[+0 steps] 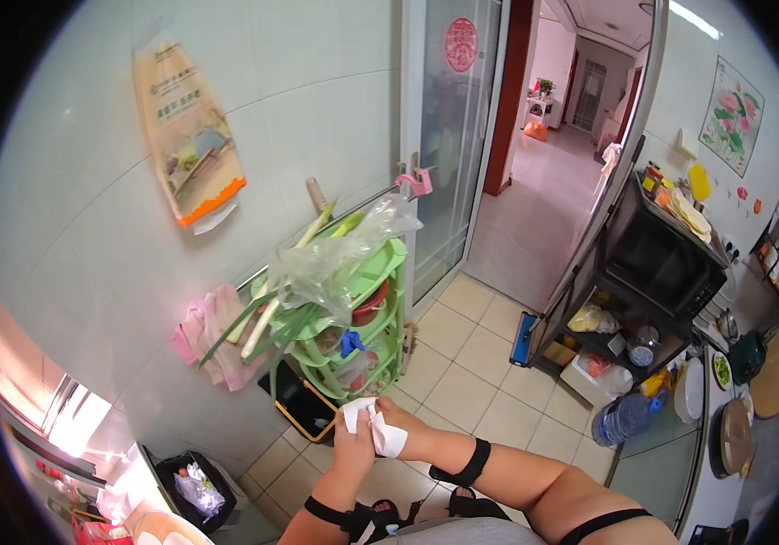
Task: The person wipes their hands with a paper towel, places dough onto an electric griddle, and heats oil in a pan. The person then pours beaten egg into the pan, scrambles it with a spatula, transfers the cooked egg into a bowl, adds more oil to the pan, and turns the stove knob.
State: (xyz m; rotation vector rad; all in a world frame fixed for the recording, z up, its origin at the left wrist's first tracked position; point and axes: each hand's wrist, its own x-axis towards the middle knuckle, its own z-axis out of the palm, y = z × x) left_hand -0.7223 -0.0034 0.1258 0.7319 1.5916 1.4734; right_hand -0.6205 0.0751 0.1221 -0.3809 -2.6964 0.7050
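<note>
A crumpled white paper towel (389,440) is wrapped between my two hands, in front of my body. My left hand (351,450) is closed on its left part. From the other side my right hand (398,421) closes on the same towel, touching my left. Just beyond them stands a green tiered rack (394,272) with long green onions (267,318) and a clear plastic bag (353,250) on top. At its foot, left of my hands, is a black bin with a yellow rim (303,400).
A printed bag (191,136) hangs on the tiled wall, and a pink cloth (221,331) hangs beside the rack. Low at left is a black trash bin (191,490). On the right are a microwave (666,259) on a shelf and a water jug (624,420). A glass door (448,136) stands ahead.
</note>
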